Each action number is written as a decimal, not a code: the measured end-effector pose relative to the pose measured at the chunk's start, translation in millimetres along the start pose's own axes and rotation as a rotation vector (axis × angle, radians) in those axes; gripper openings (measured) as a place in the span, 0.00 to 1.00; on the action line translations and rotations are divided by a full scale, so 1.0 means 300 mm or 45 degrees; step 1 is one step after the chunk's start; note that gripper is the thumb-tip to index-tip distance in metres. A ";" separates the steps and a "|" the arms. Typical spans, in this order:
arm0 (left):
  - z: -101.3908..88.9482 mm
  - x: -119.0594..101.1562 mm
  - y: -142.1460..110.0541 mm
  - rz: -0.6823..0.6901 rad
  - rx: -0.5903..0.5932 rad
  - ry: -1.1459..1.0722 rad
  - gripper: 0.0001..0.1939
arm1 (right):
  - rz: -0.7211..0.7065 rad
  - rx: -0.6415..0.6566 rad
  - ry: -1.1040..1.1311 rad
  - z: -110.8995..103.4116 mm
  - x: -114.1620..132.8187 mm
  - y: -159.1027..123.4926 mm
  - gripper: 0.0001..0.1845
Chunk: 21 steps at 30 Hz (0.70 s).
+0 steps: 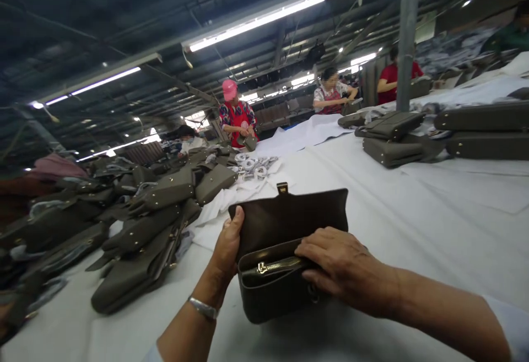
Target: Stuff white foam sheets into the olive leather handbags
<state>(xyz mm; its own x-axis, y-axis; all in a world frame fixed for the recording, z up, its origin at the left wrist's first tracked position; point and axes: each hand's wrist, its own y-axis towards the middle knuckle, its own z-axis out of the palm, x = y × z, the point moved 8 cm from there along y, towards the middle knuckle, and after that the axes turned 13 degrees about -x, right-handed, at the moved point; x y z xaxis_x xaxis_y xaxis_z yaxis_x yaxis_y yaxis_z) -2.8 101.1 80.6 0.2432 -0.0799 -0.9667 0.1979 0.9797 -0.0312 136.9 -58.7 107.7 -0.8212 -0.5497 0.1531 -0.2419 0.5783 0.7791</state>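
Observation:
A dark olive handbag (285, 224) with its flap raised and a gold zipper along the top stands on the white-covered table (433, 224) right in front of me. My left hand (226, 246) grips the bag's left side, thumb against the raised flap. My right hand (336, 265) lies over the bag's opening, its fingers curled in at the zipper. A gold clasp sticks up from the flap's top edge.
A heap of similar olive bags (144, 224) covers the table's left side. More bags (392, 136) are stacked at the far right. Silver metal fittings (254, 165) lie behind the bag. Other people work at the table's far end, one in a pink cap (229, 89).

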 end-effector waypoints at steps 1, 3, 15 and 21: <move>-0.009 0.007 0.006 -0.008 -0.011 0.052 0.26 | -0.034 0.050 -0.026 0.022 -0.003 -0.006 0.14; -0.045 0.026 0.029 -0.031 -0.085 0.221 0.26 | -0.132 0.106 -0.048 0.057 0.017 -0.022 0.11; -0.293 0.103 0.117 0.355 -0.491 0.944 0.20 | -0.424 0.079 -0.009 0.092 0.108 -0.008 0.18; -0.099 -0.022 -0.101 0.841 0.291 0.806 0.10 | -0.077 0.420 0.239 0.144 0.074 0.020 0.13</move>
<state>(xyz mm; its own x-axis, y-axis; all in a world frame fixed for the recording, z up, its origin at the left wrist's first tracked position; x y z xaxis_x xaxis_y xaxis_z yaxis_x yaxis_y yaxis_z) -38.5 77.4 80.3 -0.1750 0.6592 -0.7313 0.4017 0.7260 0.5582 94.7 -41.4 89.4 -0.6988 -0.6721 0.2450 -0.4655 0.6873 0.5575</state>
